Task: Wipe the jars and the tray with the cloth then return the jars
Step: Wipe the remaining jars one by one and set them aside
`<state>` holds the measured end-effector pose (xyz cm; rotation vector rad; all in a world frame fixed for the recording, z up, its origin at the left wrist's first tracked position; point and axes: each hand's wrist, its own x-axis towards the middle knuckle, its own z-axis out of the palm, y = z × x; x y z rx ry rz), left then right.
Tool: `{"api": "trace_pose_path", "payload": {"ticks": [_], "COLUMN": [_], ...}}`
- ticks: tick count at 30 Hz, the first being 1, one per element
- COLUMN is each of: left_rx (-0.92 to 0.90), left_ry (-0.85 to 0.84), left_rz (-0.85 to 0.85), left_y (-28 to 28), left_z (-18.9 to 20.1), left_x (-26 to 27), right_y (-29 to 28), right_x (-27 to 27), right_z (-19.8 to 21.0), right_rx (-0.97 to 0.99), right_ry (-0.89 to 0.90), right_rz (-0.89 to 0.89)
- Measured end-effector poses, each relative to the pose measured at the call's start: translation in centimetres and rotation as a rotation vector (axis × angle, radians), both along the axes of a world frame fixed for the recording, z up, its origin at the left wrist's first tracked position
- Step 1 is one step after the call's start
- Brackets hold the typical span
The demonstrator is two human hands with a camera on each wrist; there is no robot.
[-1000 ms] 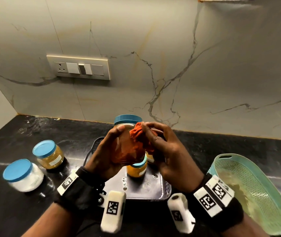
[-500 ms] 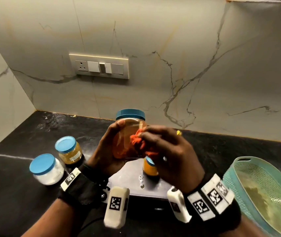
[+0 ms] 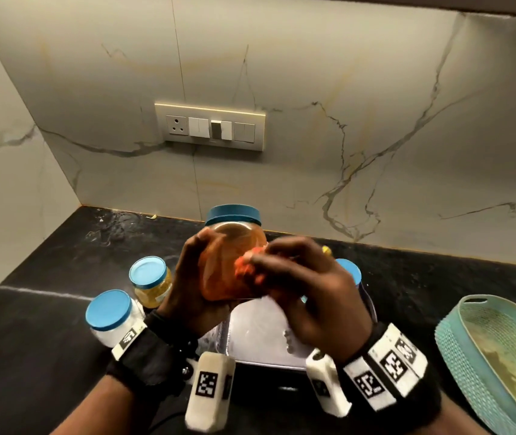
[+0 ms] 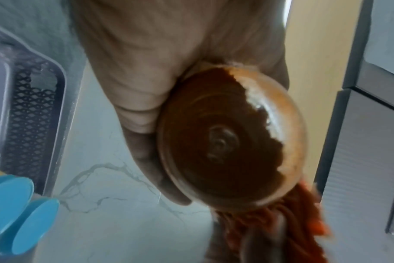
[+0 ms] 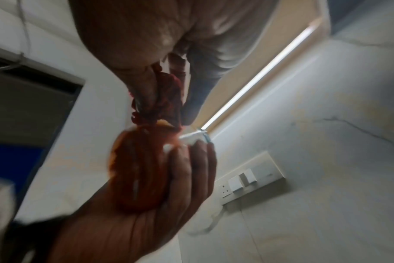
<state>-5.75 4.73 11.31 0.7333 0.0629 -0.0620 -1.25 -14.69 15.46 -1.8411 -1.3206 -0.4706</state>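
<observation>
My left hand (image 3: 200,274) grips a clear jar of red-brown powder (image 3: 228,265) with a dark blue lid, held up above the metal tray (image 3: 256,337). In the left wrist view the jar's round base (image 4: 227,137) faces the camera. My right hand (image 3: 300,284) pinches a bunched orange cloth (image 3: 245,268) against the jar's side; the cloth (image 5: 160,99) shows between the fingers in the right wrist view. Another blue-lidded jar (image 3: 349,270) stands on the tray behind my right hand, mostly hidden. Two more blue-lidded jars, one yellow (image 3: 151,279) and one white (image 3: 110,315), stand on the black counter to the left.
A teal plastic basket (image 3: 495,356) lies on the counter at the right. A switch panel (image 3: 209,127) is on the marble wall behind. The counter's back corner is at the far left.
The cloth has moved down the jar's side under my right hand. The head view has shifted, so the counter objects sit more to the right in frame.
</observation>
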Motion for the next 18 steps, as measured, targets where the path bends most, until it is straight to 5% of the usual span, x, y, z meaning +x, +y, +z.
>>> {"api": "trace_pose_path", "payload": {"ticks": [5,12,18], "left_rx": [-0.017,0.353,0.389], "left_ry": [-0.059,-0.056,-0.046], "left_rz": [-0.011,0.000,0.080], "left_y": [0.0,-0.3,-1.7], "left_z": [0.4,1.1,0.9], "left_x": [0.8,3.0,4.4], "right_y": [0.4,-0.4,-0.2], "right_x": [0.7,2.5,-0.3], "right_z": [0.1,-0.1,-1.9], "right_rx": [0.091,0.007,-0.206], "right_ry": [0.042,0.006,-0.228], "right_rz": [-0.114,-0.259,-0.174]}}
